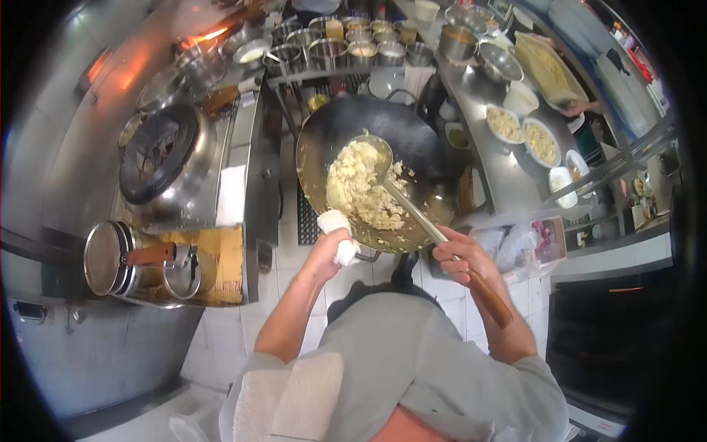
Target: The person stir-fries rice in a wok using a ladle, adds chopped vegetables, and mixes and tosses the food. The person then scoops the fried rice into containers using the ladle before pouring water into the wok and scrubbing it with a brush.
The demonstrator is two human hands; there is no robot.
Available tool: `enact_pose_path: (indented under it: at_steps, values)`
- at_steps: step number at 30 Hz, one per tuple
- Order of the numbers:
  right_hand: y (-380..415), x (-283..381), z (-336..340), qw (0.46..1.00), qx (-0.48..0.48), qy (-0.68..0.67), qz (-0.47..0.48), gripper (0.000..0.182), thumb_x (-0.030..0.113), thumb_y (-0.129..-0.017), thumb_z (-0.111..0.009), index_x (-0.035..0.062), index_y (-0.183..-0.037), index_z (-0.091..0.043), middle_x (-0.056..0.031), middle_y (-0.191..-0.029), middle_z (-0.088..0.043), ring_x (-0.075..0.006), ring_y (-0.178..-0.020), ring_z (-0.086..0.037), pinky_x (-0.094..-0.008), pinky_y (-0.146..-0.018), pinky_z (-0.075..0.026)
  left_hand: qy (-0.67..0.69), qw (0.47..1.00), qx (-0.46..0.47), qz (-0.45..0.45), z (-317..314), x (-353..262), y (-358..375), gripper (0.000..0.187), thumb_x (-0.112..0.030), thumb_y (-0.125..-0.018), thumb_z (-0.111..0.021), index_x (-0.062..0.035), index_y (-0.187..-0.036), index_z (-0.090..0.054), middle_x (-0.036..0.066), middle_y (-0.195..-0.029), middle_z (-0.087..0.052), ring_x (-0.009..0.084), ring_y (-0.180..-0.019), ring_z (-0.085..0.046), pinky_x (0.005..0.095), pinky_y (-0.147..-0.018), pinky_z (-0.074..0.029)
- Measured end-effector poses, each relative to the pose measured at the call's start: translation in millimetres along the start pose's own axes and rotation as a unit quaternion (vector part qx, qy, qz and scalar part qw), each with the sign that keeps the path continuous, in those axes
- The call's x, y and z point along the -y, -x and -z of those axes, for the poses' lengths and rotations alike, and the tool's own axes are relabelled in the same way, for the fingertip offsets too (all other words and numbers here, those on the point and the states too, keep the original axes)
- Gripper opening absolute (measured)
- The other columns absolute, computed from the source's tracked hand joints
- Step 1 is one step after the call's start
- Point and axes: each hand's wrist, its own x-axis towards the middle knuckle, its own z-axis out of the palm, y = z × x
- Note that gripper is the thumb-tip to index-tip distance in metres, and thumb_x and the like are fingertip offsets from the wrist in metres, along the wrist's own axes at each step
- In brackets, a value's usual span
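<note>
A large dark wok point(368, 116) hangs in front of my body, off the stove and tilted so that its inside shows. In it lies yellow and white fried rice point(377, 208), with more of it heaped at the bowl of a long ladle point(409, 204). My right hand point(465, 258) is closed around the ladle's handle, whose wooden end points back along my forearm. My left hand point(328, 249) grips a folded white cloth point(336, 223) at the wok's near rim, beside a loop handle point(368, 257). The cloth hides what the fingers press against.
Plates of rice point(541, 142) stand on the steel counter point(482, 118) to the right, with a white bowl point(521, 99) behind. Metal pots point(328, 53) line the back. Left is the stove with a black-rimmed round vessel point(158, 155); strainers point(104, 258) sit nearer. Flames point(206, 35) burn far left.
</note>
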Motion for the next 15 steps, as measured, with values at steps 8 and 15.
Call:
enact_pose_path:
  at_steps: [8,15]
  values:
    - [31,-28,54,0.941,0.026,-0.336,-0.038,0.044,0.004,-0.095,-0.035,0.0076,-0.138,-0.024,-0.0027,-0.074,-0.034,-0.0011,-0.042,-0.034,-0.0167,-0.027,-0.031,0.131,0.981,-0.042,0.134,18,56,13,0.014,-0.015,-0.079,-0.050,-0.0024,-0.085,-0.053,0.011,-0.071,-0.060,0.0221,-0.059,-0.061,0.0351,-0.050,-0.051]
    - [56,18,76,0.953,0.026,-0.291,0.073,0.046,0.002,-0.094,-0.035,0.0091,-0.138,-0.025,-0.0024,-0.072,-0.033,-0.0009,-0.040,-0.032,-0.0149,-0.026,-0.030,0.077,0.993,-0.033,0.081,-43,11,-2,0.012,-0.011,-0.078,-0.052,-0.0017,-0.072,-0.056,0.011,-0.068,-0.059,0.0206,-0.060,-0.060,0.0353,-0.055,-0.052]
